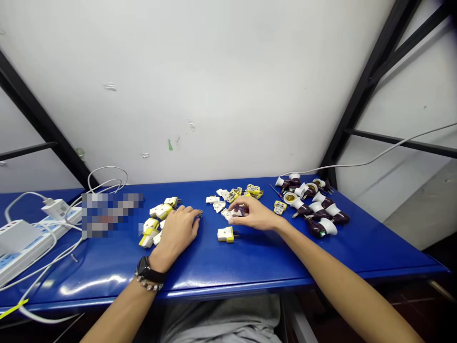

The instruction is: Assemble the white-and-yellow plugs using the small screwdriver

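"How are the hands placed?"

"The left hand [176,233] is laid palm down on the blue table [200,264], its fingers curled narrowly over a small item with a metal glint [199,214]. The right hand [252,213] is held over the loose plug pieces, its fingers [235,206] narrowly bent around a small dark object [243,209]. Whether either item is firmly gripped cannot be told."

"Where are the plugs placed?"

"A white-and-yellow plug [225,234] with dark prongs is left between the hands, just below the right hand. More white-and-yellow plugs [153,228] are heaped beside the left hand. White plug shells [217,203] are scattered beyond the right fingers, and yellow-cored pieces [248,191] are bunched behind them."

"What is held inside the hollow parts?"

"Yellow cores are seen seated in the white plug shells of the left heap. In the group on the right, a yellow lining is shown inside the open cup of a lamp holder [290,197], among others with dark brown bodies."

"What else is placed on the table?"

"A small screwdriver [275,190] is laid beside the lamp holders. At the far left, a white charger [55,208] is plugged into a white power strip [24,250]. A blurred patch [110,214] hides part of the table."
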Motion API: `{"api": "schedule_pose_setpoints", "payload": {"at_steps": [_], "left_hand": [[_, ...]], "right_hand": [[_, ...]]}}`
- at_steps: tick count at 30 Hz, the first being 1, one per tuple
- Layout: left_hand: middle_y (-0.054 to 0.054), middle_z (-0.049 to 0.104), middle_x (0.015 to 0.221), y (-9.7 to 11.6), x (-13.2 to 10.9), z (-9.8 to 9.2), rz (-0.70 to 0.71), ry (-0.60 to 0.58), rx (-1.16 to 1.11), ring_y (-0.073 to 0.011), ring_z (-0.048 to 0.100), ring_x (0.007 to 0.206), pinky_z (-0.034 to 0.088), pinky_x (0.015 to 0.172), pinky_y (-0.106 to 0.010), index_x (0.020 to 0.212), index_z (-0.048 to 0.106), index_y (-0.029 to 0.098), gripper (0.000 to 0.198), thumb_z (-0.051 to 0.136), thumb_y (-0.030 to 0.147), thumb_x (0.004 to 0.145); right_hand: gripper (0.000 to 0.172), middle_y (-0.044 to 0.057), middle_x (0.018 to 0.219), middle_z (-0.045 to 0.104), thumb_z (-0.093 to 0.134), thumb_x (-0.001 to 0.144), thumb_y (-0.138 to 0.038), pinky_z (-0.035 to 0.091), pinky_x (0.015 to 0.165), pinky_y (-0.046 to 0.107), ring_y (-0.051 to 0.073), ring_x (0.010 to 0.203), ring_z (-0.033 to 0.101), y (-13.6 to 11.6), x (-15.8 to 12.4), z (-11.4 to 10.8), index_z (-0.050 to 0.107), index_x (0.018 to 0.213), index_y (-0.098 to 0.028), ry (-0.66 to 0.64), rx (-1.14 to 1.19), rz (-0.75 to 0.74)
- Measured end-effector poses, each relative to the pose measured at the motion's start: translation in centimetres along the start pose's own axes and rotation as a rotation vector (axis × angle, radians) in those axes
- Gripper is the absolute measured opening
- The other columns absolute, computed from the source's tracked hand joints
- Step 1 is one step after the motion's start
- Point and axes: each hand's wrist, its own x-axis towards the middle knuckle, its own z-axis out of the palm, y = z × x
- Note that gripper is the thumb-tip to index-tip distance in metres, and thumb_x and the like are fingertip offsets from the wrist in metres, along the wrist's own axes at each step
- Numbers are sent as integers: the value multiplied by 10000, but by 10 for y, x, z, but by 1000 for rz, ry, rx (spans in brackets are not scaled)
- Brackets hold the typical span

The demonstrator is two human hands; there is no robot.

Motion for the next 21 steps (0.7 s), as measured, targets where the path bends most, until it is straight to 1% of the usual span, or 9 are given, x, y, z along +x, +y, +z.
{"api": "schedule_pose_setpoints", "payload": {"at_steps": [2, 3, 5, 7, 10, 12, 16, 21], "left_hand": [[-140, 740, 932, 0, 1, 0, 5, -29, 62, -343, 644, 925, 478, 773, -453, 1051, 749, 157, 290, 490, 230, 944], [-142, 741, 906, 0, 1, 1, 4, -39, 79, -350, 648, 917, 475, 763, -453, 1019, 754, 155, 286, 489, 230, 944], [-144, 741, 857, 1, 1, 2, -7, -51, 87, -353, 656, 892, 469, 741, -440, 938, 764, 160, 278, 494, 227, 941], [-138, 743, 845, 0, 2, 3, -22, -51, 78, -340, 664, 872, 464, 723, -414, 908, 765, 171, 264, 508, 228, 936], [-129, 749, 882, -2, 4, 5, -31, -45, 86, -322, 673, 883, 463, 715, -383, 992, 751, 179, 241, 525, 236, 932], [-130, 749, 891, -3, 5, 4, -38, -67, 99, -321, 676, 890, 464, 714, -378, 1010, 749, 176, 255, 513, 243, 940], [-129, 748, 896, -2, 9, 2, -75, -150, 117, -320, 680, 905, 459, 720, -378, 972, 762, 186, 290, 480, 256, 962], [-105, 739, 934, 0, 11, 0, -50, -176, 127, -295, 674, 916, 439, 718, -361, 982, 716, 195, 249, 481, 276, 977]], "right_hand": [[235, 53, 943, 675, 681, 861, -348, 412, 660, 264, 147, 751, 550, 0, 1, -1, 726, 976, -149, 46, 17, -3], [222, 55, 936, 674, 626, 898, -332, 409, 659, 265, 146, 745, 547, 0, 1, -1, 725, 966, -145, 69, 20, -7], [256, 56, 908, 667, 554, 940, -327, 399, 653, 269, 142, 724, 530, 1, 2, -1, 725, 952, -137, 118, 13, -14], [289, 56, 896, 662, 532, 952, -347, 392, 648, 271, 141, 712, 516, 1, 3, -1, 725, 953, -132, 165, 19, -21], [298, 64, 920, 669, 522, 955, -354, 397, 660, 271, 147, 742, 531, 1, 4, -1, 718, 953, -130, 202, 61, -33], [297, 61, 901, 666, 520, 954, -352, 394, 656, 270, 147, 736, 528, 2, 4, -1, 715, 945, -129, 206, 73, -44], [306, 38, 820, 637, 517, 958, -365, 366, 615, 269, 130, 658, 478, 2, 4, -1, 714, 931, -133, 211, 82, -61], [309, 33, 807, 629, 516, 961, -387, 380, 590, 267, 130, 638, 494, 2, 5, 1, 702, 936, -141, 223, 164, -72]]}}
